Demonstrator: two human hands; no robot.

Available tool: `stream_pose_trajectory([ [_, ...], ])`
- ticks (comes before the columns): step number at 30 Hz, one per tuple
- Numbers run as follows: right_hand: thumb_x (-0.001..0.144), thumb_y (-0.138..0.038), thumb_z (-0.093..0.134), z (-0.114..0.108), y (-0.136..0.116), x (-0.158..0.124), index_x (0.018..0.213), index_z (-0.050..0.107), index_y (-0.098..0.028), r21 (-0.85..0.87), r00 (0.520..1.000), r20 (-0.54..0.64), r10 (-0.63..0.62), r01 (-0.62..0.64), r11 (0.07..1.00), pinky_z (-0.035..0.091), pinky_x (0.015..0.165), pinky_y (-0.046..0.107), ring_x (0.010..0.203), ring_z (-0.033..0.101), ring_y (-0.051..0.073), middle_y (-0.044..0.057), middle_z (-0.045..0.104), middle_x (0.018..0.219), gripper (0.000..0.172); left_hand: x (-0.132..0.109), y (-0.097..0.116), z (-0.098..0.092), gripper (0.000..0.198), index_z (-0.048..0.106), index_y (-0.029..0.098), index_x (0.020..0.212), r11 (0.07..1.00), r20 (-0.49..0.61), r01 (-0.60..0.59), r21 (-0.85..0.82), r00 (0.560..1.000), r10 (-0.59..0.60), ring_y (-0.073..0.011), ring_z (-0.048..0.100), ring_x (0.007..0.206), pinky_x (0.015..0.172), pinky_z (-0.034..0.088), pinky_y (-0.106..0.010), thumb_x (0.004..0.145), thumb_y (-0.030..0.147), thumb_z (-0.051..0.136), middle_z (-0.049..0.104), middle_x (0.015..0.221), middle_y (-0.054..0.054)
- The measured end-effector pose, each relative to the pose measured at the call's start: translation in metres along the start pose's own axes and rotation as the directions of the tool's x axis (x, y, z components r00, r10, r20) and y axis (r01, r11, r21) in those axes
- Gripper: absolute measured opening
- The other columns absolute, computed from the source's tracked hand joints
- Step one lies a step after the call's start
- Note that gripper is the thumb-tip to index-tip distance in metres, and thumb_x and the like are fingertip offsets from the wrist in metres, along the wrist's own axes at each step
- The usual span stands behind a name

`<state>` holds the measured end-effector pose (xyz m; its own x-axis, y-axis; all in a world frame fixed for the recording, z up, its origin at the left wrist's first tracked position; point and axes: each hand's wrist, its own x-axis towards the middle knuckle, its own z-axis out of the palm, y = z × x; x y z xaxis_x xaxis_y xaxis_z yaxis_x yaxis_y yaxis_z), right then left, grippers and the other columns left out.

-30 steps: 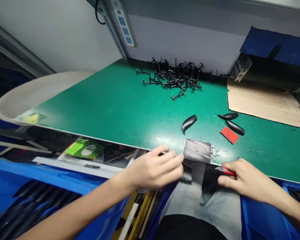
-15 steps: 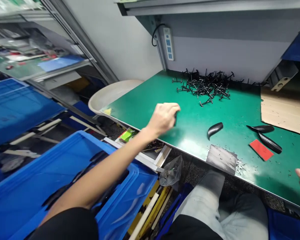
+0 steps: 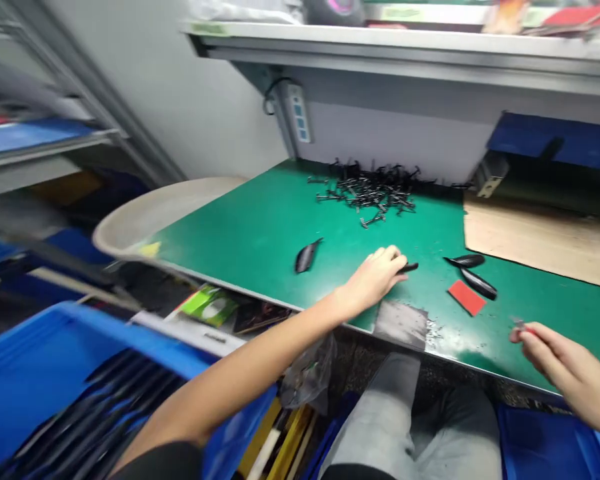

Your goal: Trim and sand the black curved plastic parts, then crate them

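Note:
My left hand (image 3: 380, 272) is closed on a black curved part (image 3: 408, 268) over the green table, just above a smudged grey plate (image 3: 401, 325). Most of that part is hidden by the fingers. Another black curved part (image 3: 307, 256) lies alone to the left. Two more black curved parts (image 3: 479, 283) rest near each other on the right, beside a red rectangular pad (image 3: 467, 297). At the table's front right, my right hand (image 3: 555, 357) grips a small red-handled tool (image 3: 523, 327) with a metal tip, blurred and mostly covered by the fingers.
A pile of thin black branching pieces (image 3: 375, 187) lies at the back of the green table (image 3: 240, 233). Cardboard (image 3: 535, 233) covers the right rear. A blue bin (image 3: 45, 360) with many black parts stands at lower left. A shelf (image 3: 380, 50) runs overhead.
A black curved part that was in my left hand now lies on the table at left. That hand has moved right and closed on another one. My right hand has come further into view.

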<state>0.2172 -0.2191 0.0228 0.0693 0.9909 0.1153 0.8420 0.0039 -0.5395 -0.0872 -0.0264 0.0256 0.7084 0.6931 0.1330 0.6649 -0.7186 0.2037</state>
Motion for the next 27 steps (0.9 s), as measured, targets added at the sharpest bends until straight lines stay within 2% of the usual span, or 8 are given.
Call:
stream_pose_trajectory([
  [1, 0.100, -0.063, 0.039, -0.001, -0.012, -0.001, 0.093, 0.065, -0.021, -0.009, 0.999, 0.022, -0.026, 0.027, 1.000, 0.053, 0.063, 0.028, 0.075, 0.070, 0.022, 0.007, 0.071, 0.084, 0.050, -0.012, 0.004, -0.004, 0.015, 0.059, 0.015, 0.102, 0.986, -0.101, -0.156, 0.055, 0.982, 0.161, -0.0181, 0.061, 0.091, 0.075, 0.044, -0.028, 0.100, 0.029, 0.054, 0.065, 0.108, -0.009],
  [4, 0.107, -0.053, 0.032, 0.004, -0.055, -0.004, 0.087, 0.057, -0.022, -0.114, 0.986, 0.033, -0.164, 0.167, 0.979, 0.043, 0.055, 0.025, 0.062, 0.064, 0.016, 0.001, 0.066, 0.074, 0.044, -0.046, 0.022, -0.017, 0.019, 0.055, 0.018, 0.083, 0.820, -0.323, -0.509, 0.261, 0.755, 0.571, -0.0141, 0.052, 0.066, 0.060, 0.036, -0.028, 0.101, 0.022, 0.048, 0.065, 0.087, -0.004],
  [6, 0.108, -0.055, 0.029, 0.011, -0.082, -0.008, 0.081, 0.050, -0.022, -0.187, 0.957, 0.013, -0.291, 0.288, 0.939, 0.036, 0.049, 0.026, 0.051, 0.055, 0.014, -0.003, 0.058, 0.064, 0.047, -0.060, 0.036, -0.026, 0.026, 0.051, 0.018, 0.073, 0.745, -0.376, -0.594, 0.305, 0.643, 0.667, -0.0141, 0.045, 0.058, 0.055, 0.031, -0.030, 0.099, 0.017, 0.046, 0.064, 0.078, -0.004],
  [8, 0.106, -0.064, 0.023, 0.018, -0.104, -0.013, 0.077, 0.047, -0.022, -0.246, 0.914, -0.004, -0.407, 0.393, 0.886, 0.032, 0.047, 0.027, 0.048, 0.053, 0.014, -0.003, 0.055, 0.061, 0.056, -0.068, 0.047, -0.033, 0.031, 0.049, 0.019, 0.067, 0.710, -0.393, -0.642, 0.290, 0.596, 0.700, -0.0144, 0.041, 0.054, 0.052, 0.028, -0.031, 0.097, 0.012, 0.042, 0.063, 0.072, -0.004],
  [11, 0.101, -0.072, 0.016, 0.026, -0.119, -0.018, 0.074, 0.049, -0.022, -0.348, 0.882, -0.019, -0.472, 0.437, 0.830, 0.031, 0.048, 0.030, 0.048, 0.055, 0.015, -0.001, 0.056, 0.060, 0.066, -0.070, 0.057, -0.040, 0.034, 0.050, 0.018, 0.064, 0.674, -0.399, -0.687, 0.271, 0.557, 0.728, -0.0147, 0.042, 0.053, 0.050, 0.027, -0.032, 0.094, 0.009, 0.038, 0.063, 0.070, -0.006],
  [20, 0.100, -0.071, 0.006, 0.035, -0.108, -0.021, 0.066, 0.056, -0.019, -0.429, 0.913, 0.114, -0.393, 0.402, 0.809, 0.017, 0.045, 0.034, 0.037, 0.054, 0.018, 0.002, 0.056, 0.048, 0.080, -0.070, 0.062, -0.037, 0.027, 0.053, 0.018, 0.064, 0.632, -0.386, -0.717, 0.293, 0.516, 0.765, -0.0139, 0.045, 0.051, 0.047, 0.029, -0.031, 0.089, 0.011, 0.047, 0.067, 0.072, -0.004],
  [24, 0.095, -0.080, 0.016, 0.030, -0.105, -0.022, 0.060, 0.054, -0.019, -0.286, 0.919, 0.296, -0.259, 0.344, 0.894, 0.012, 0.047, 0.033, 0.037, 0.047, 0.015, 0.002, 0.055, 0.047, 0.080, -0.070, 0.064, -0.033, 0.025, 0.052, 0.019, 0.064, 0.622, -0.375, -0.715, 0.318, 0.508, 0.775, -0.0131, 0.044, 0.051, 0.047, 0.030, -0.030, 0.088, 0.011, 0.048, 0.069, 0.076, -0.003],
  [27, 0.089, -0.084, 0.041, 0.018, -0.096, -0.019, 0.058, 0.045, -0.019, -0.083, 0.879, 0.468, -0.092, 0.148, 0.985, 0.016, 0.047, 0.028, 0.046, 0.040, 0.011, -0.003, 0.048, 0.050, 0.072, -0.069, 0.063, -0.034, 0.025, 0.054, 0.018, 0.067, 0.626, -0.391, -0.704, 0.336, 0.500, 0.773, -0.0127, 0.049, 0.054, 0.049, 0.030, -0.030, 0.090, 0.010, 0.048, 0.069, 0.076, -0.003],
])
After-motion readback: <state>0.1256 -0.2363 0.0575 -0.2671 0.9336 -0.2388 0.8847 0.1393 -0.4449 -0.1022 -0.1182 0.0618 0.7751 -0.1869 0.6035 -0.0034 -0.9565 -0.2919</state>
